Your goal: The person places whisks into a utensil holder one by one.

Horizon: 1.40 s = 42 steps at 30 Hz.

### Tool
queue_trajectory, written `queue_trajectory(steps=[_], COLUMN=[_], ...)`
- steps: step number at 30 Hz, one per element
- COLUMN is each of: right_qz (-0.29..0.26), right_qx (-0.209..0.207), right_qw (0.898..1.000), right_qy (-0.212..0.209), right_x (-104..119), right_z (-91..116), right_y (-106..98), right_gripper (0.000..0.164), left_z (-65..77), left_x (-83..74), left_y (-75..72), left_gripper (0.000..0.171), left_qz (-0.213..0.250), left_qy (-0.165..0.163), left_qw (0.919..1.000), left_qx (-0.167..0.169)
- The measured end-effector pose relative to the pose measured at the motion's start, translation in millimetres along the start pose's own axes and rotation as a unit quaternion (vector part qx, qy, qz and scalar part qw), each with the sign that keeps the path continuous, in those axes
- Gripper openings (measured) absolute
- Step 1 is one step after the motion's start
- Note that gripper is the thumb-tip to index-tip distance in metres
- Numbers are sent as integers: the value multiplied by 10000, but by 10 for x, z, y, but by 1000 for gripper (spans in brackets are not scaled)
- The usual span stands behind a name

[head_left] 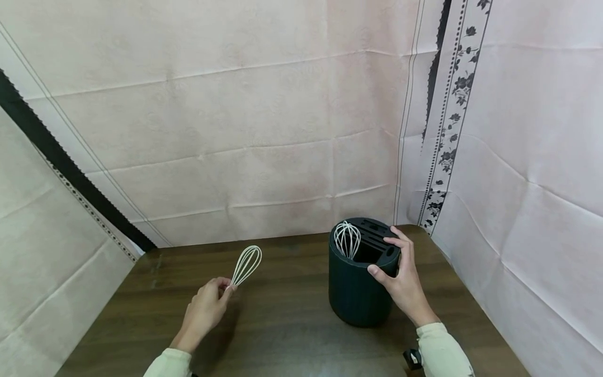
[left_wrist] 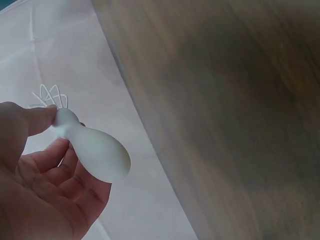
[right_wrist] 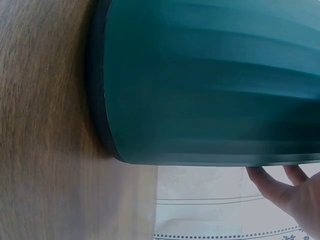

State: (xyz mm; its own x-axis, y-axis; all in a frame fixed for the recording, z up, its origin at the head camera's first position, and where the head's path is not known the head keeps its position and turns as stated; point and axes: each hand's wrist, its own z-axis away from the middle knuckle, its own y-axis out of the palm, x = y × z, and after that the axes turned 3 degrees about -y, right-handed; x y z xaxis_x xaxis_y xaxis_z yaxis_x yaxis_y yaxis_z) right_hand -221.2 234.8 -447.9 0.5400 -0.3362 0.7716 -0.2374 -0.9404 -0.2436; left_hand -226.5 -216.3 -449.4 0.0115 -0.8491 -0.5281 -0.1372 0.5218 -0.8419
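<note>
My left hand (head_left: 203, 310) pinches a small whisk (head_left: 247, 264) by the neck, its white wire loops tilted up and to the right over the table. The left wrist view shows the whisk's pale, bulb-shaped handle (left_wrist: 102, 152) sticking out past the thumb and fingers. At the right stands a dark green, ribbed utensil holder (head_left: 358, 298) with a black slotted top. My right hand (head_left: 406, 280) grips its upper right side, thumb at the front rim and fingers over the top edge. A second white whisk (head_left: 347, 239) stands in the holder, loops up, its handle hidden inside.
The holder stands on a brown wooden table (head_left: 282, 324), near its back right. Pale cloth (head_left: 264, 120) hangs behind the table and along both sides, with a floral border (head_left: 454, 120) at the back right corner. A small black object (head_left: 413, 359) shows beside the right sleeve.
</note>
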Motion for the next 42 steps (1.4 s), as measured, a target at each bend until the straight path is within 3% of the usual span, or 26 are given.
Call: queue_trajectory(steps=[12,19,42], right_qz=[-76,-65,-14], right_qx=[-30,-26,-5], right_qw=[10000,10000,10000], right_qy=[-15,-3,66], right_x=[2,5,-6], right_z=[2,9,-2], right_y=[9,12,2], right_gripper=[70,70,69], left_z=[184,236,382], left_x=[-159,-284,-642], left_y=[50,106,193], left_gripper=[27,25,22], left_qz=[339,589,897], left_qy=[92,208,651], left_qw=[9993,9975,9924], left_qx=[-132,-343,-529])
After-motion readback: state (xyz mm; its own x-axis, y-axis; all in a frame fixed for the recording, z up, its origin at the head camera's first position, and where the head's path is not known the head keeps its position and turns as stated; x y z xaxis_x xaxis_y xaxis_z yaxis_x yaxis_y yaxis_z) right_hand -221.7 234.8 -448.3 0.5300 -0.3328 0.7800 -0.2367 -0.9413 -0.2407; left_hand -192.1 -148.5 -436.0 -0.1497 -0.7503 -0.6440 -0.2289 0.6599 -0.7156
